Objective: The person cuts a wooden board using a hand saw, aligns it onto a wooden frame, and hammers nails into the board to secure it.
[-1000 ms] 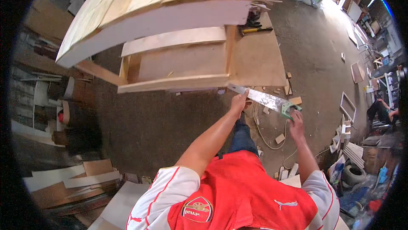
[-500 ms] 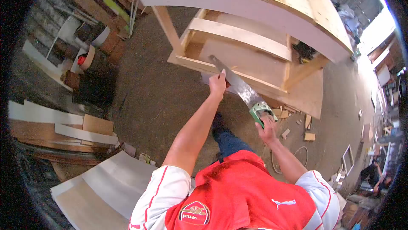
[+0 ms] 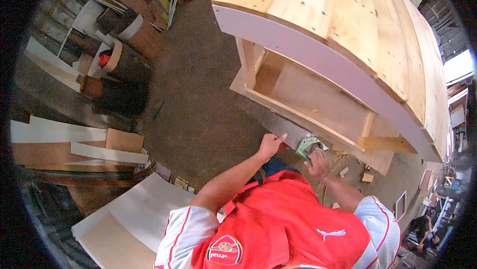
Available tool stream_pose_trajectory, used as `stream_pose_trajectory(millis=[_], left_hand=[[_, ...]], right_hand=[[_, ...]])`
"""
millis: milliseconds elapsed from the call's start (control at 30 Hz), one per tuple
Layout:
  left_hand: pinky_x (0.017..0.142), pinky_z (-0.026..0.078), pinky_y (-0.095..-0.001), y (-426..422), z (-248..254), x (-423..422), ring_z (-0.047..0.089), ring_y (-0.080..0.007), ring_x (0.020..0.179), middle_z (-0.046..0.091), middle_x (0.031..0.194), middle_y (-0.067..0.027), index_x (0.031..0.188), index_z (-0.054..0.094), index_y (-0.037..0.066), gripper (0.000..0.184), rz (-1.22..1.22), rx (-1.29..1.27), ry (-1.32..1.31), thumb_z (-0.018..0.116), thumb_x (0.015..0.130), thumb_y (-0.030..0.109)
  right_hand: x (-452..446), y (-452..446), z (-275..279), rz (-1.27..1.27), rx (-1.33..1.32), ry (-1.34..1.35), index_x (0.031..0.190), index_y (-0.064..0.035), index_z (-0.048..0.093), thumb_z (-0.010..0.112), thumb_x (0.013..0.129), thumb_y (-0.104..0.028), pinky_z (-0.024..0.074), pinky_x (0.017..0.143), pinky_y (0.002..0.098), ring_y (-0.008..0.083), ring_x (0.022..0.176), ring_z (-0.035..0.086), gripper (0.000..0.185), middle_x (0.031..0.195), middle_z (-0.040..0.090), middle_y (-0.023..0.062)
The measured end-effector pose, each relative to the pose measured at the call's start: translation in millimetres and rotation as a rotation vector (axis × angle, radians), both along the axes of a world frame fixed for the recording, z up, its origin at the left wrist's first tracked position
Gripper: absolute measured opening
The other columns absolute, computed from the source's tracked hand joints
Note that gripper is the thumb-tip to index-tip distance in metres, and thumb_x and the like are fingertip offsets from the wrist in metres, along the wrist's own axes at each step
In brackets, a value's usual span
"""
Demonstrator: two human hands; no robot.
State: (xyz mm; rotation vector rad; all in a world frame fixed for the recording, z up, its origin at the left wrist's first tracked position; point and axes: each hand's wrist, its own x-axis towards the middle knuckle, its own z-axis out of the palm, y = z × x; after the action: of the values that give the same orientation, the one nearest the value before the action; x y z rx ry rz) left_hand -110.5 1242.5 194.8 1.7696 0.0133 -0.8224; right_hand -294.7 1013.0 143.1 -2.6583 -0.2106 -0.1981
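My right hand [image 3: 317, 163] is wrapped round the green handle of a handsaw [image 3: 304, 145]. The saw's grey blade runs up and left from the handle, below the lower frame of a wooden table [image 3: 318, 8]. Close to the blade, on its left side, is my left hand [image 3: 271, 145], fingers curled and thumb pointing right. A small reddish patch shows beside its fingers; whatever they grip is hidden. The table has a plank top, a pale apron [image 3: 298, 45] and a low framed shelf [image 3: 308, 112] between its legs.
Wood offcuts [image 3: 367, 177] lie on the floor to the right. White and brown boards [image 3: 107, 154] are stacked at left, with large pale sheets [image 3: 144, 204] below them. A black drum-like container [image 3: 121, 92] stands further back. Another person [image 3: 425, 231] is at the far right.
My view has shifted, so the table appears larger and further right. Both hands and the saw are now closer to my body, with the saw drawn back past my left hand.
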Motion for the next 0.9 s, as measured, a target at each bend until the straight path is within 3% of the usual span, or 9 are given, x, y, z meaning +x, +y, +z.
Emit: stream_pose_trajectory(millis=[167, 267, 300, 400, 533, 600, 733, 767, 900], left_hand=[[0.056, 0.052, -0.0339, 60.0, -43.0, 84.9, 0.061, -0.0142, 0.062, 0.065, 0.069, -0.0047, 0.069, 0.065, 0.0, 0.043, 0.245, -0.235, 0.091, 0.07, 0.098, 0.032], [0.058, 0.054, -0.0331, 111.9, -14.3, 168.1, 0.06, -0.0128, 0.062, 0.062, 0.07, -0.0022, 0.071, 0.064, 0.002, 0.042, 0.296, -0.231, 0.084, 0.067, 0.1, 0.033], [0.057, 0.049, -0.0303, 137.4, -55.4, 203.4, 0.055, -0.011, 0.061, 0.06, 0.069, -0.0005, 0.072, 0.064, 0.003, 0.041, 0.2, -0.126, -0.028, 0.066, 0.101, 0.032], [0.056, 0.045, -0.0288, 181.0, -3.0, 277.0, 0.051, -0.0097, 0.059, 0.057, 0.067, 0.0011, 0.072, 0.064, 0.003, 0.04, 0.248, -0.173, -0.089, 0.065, 0.101, 0.032], [0.074, 0.05, -0.0304, 212.5, -42.5, 356.4, 0.061, -0.0129, 0.079, 0.067, 0.088, -0.0037, 0.105, 0.067, -0.003, 0.034, 0.16, -0.47, -0.167, 0.066, 0.099, 0.031], [0.085, 0.05, -0.0329, 219.5, -52.2, 385.3, 0.064, -0.0184, 0.095, 0.069, 0.104, -0.0101, 0.119, 0.063, -0.005, 0.042, 0.082, -0.238, -0.419, 0.067, 0.098, 0.032], [0.099, 0.048, -0.0363, 222.3, -42.0, 435.2, 0.064, -0.0273, 0.116, 0.066, 0.128, -0.0195, 0.134, 0.058, -0.004, 0.058, -0.029, -0.186, -0.422, 0.071, 0.094, 0.036], [0.101, 0.047, -0.0356, 225.1, 23.2, 436.5, 0.062, -0.0304, 0.121, 0.064, 0.131, -0.0211, 0.136, 0.058, -0.003, 0.058, -0.095, -0.196, -0.348, 0.07, 0.094, 0.035], [0.103, 0.046, -0.0382, 188.8, -18.9, 505.1, 0.062, -0.0297, 0.121, 0.066, 0.13, -0.0186, 0.135, 0.059, -0.001, 0.057, -0.199, -0.13, -0.508, 0.068, 0.095, 0.038]], right_hand=[[100.9, 64.8, 48.6, 0.221, -0.086, 0.225, 0.124, -0.0005, 0.059, 0.066, 0.089, -0.041, 0.0429, 0.106, 0.0525, 0.0419, 0.12, 0.056, 0.054, 0.121, 0.063, 0.0192], [180.4, 123.6, 59.3, 0.382, 0.031, 0.3, 0.133, 0.0, 0.055, 0.061, 0.094, -0.044, 0.0404, 0.11, 0.0506, 0.0418, 0.124, 0.053, 0.06, 0.126, 0.061, 0.0205], [205.1, 147.6, 55.0, 0.347, 0.037, 0.299, 0.135, 0.0003, 0.054, 0.06, 0.094, -0.043, 0.0395, 0.111, 0.0506, 0.0419, 0.125, 0.052, 0.06, 0.128, 0.06, 0.021], [273.1, 227.6, 34.5, 0.195, 0.094, 0.249, 0.138, 0.0015, 0.051, 0.06, 0.094, -0.039, 0.0372, 0.114, 0.0505, 0.0426, 0.129, 0.05, 0.06, 0.132, 0.058, 0.0229], [363.3, 314.8, -4.3, -0.079, 0.12, 0.033, 0.137, 0.0022, 0.049, 0.065, 0.091, -0.028, 0.0385, 0.108, 0.0509, 0.0438, 0.123, 0.05, 0.057, 0.128, 0.055, 0.0235], [410.9, 339.2, -27.2, -0.19, 0.124, -0.08, 0.135, 0.0015, 0.049, 0.068, 0.089, -0.023, 0.0393, 0.104, 0.0512, 0.0441, 0.119, 0.05, 0.056, 0.124, 0.055, 0.023], [513.0, 353.0, -23.9, -0.333, 0.186, -0.208, 0.136, 0.0002, 0.049, 0.068, 0.086, -0.019, 0.0383, 0.105, 0.0517, 0.0445, 0.12, 0.049, 0.058, 0.126, 0.053, 0.0225], [535.1, 348.2, -20.5, -0.353, 0.189, -0.221, 0.137, -0.0001, 0.049, 0.068, 0.085, -0.019, 0.0382, 0.105, 0.0518, 0.0444, 0.12, 0.049, 0.058, 0.126, 0.053, 0.0223], [628.4, 314.5, -25.8, -0.589, 0.094, -0.19, 0.138, 0.0007, 0.05, 0.062, 0.089, -0.021, 0.0378, 0.108, 0.0514, 0.0419, 0.127, 0.048, 0.055, 0.131, 0.056, 0.0224]])
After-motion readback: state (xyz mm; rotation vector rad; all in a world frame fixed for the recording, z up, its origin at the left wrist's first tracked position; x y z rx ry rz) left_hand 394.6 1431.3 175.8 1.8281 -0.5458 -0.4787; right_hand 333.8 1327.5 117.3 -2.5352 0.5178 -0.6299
